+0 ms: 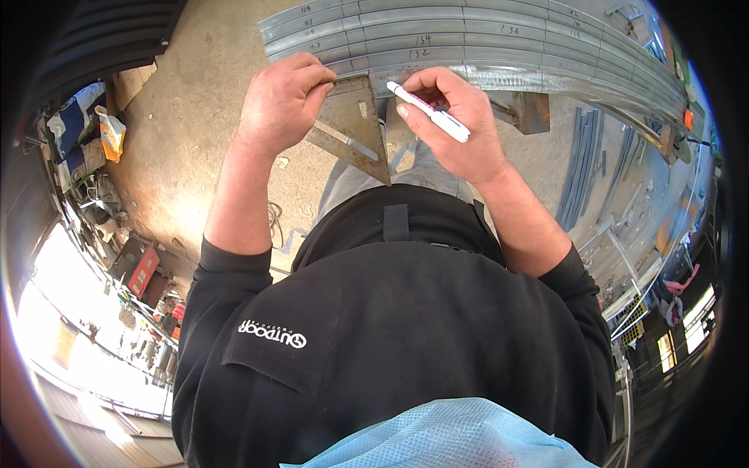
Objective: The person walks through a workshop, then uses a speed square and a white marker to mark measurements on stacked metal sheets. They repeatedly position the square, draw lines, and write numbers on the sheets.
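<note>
Both hands work at the near edge of the metal strips — left hand pinching a triangular square flat, right hand gripping a white marker. Several strips beyond the hands already carry handwritten marks; the nearest looks not yet finished.

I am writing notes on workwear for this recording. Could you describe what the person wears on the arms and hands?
Both hands, the left hand and the right hand, are bare, with no gloves, rings or watch visible. The black sleeves of a dark top are pushed up toward the elbows, so both forearms are uncovered. The top carries a small white printed logo on the chest.
</note>
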A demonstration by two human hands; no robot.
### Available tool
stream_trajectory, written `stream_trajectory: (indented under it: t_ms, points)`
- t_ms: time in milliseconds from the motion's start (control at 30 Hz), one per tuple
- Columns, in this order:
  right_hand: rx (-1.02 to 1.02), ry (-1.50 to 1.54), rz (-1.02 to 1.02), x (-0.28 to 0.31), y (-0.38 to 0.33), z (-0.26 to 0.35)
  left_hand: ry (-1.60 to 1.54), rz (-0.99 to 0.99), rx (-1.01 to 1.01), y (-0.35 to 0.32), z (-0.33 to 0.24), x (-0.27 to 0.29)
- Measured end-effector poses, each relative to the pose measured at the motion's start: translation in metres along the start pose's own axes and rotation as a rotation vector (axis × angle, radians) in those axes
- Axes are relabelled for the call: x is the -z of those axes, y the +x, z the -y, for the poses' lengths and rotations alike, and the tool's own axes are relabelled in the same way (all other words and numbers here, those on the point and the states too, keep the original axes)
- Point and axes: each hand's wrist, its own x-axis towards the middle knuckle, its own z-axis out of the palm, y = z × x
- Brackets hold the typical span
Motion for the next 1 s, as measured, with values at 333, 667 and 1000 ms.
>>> stream_trajectory:
  t_ms: [333, 667, 1000]
  points:
    - [0.103, -0.129, -0.031, -0.004, 0.004, 0.0, -0.025, -0.004, 0.027, 0.001, -0.001, -0.001]
    - [0.236, -0.277, -0.041, -0.009, 0.007, -0.004, -0.023, -0.007, 0.012, 0.001, 0.0, -0.002]
    - [0.289, -0.345, -0.045, -0.012, 0.009, -0.002, -0.017, 0.019, 0.022, 0.002, 0.001, 0.0]
